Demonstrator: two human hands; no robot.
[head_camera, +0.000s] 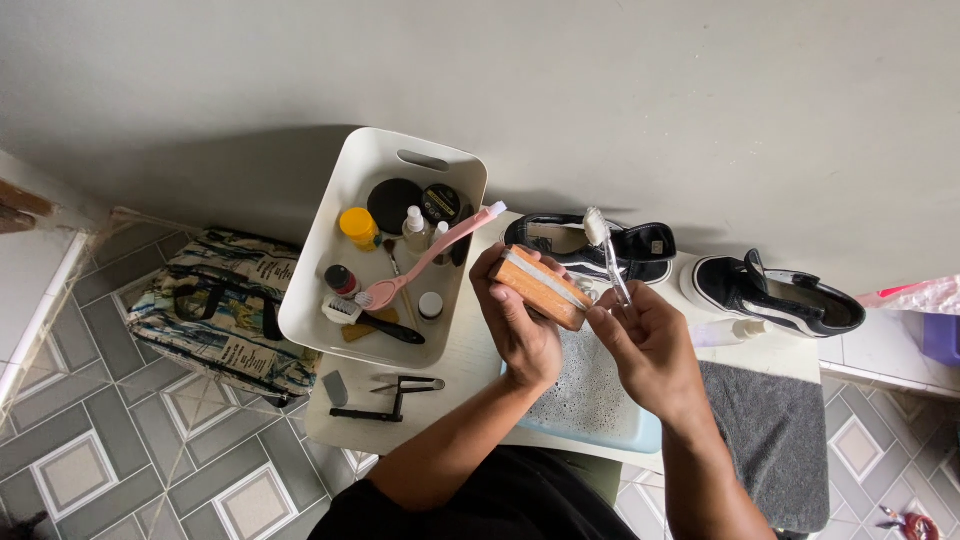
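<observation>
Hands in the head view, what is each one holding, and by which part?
The left hand grips a wooden brush block around its lower end. The right hand pinches a clear toothbrush by its handle's lower end, bristles up.

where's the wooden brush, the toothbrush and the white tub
wooden brush (541, 287), head view, on its wooden side
toothbrush (597, 226), head view, on its bristle head
white tub (322, 250), head view, on its left wall
</observation>
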